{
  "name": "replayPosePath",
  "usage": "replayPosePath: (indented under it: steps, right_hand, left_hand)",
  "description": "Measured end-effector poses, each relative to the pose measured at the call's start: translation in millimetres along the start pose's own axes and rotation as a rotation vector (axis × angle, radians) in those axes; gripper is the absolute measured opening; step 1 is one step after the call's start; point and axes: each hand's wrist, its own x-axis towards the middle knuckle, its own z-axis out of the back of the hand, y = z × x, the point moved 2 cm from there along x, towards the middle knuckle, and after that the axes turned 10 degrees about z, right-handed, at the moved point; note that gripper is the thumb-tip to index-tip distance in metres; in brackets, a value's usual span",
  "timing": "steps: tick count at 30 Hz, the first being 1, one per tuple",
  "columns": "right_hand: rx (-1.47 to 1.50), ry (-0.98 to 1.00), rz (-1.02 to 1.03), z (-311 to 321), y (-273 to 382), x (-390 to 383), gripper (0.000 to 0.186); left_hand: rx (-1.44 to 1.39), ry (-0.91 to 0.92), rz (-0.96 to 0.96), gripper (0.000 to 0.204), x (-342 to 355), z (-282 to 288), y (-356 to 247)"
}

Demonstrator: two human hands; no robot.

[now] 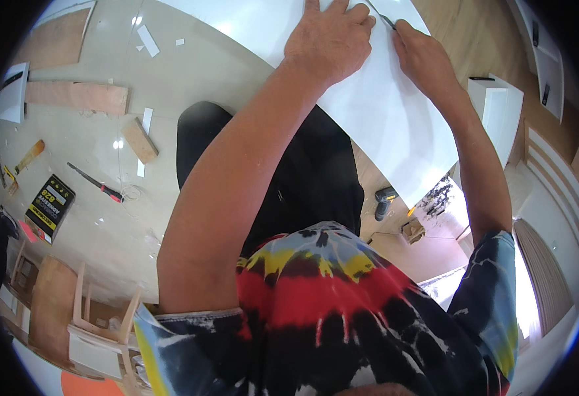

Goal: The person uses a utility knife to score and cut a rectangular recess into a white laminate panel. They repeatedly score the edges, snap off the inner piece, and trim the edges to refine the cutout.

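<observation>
A large white sheet (395, 125) stretches from the far edge of the view down over the wood-coloured floor, beside my dark-trousered knee. My left hand (332, 39) lies on it with fingers stretched out and slightly apart, and the fingertips run to the top edge of the picture. Just right of it, my right hand (424, 59) is closed around a thin dark tool (387, 21), whose narrow tip points up and left between the two hands. Most of that tool is hidden in my fingers, so its exact kind does not show.
Left on the tiled floor lie a plank (78, 97), a wooden block (139, 140), a red-handled tool (95, 181), a yellow-handled tool (31, 156) and a black-and-yellow package (50, 208). A power drill (385, 203) rests to the right, near a white drawer-like box (500, 109).
</observation>
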Motion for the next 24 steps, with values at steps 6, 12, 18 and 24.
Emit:
replayPosePath:
  steps: [6, 12, 18, 24]
  right_hand:
    - [0.046, -0.011, 0.026, 2.5, -5.3, -3.9, 0.021]
    - [0.003, -0.009, -0.042, -2.6, -5.3, -7.3, 0.022]
    - [-0.065, -0.014, -0.048, -0.6, 5.2, -6.7, 0.016]
    - [-0.009, -0.038, -0.031, -2.9, 2.0, -7.5, 0.016]
  left_hand:
    - [0.011, 0.046, 0.013, 0.042, 2.5, 9.3, -0.4]
    - [-0.002, -0.076, -0.009, 0.042, 1.9, -1.1, 3.2]
    - [0.023, -0.016, -0.001, 0.043, 1.9, 5.4, 2.8]
    - [0.022, 0.031, 0.009, 0.043, 2.5, 8.2, -1.2]
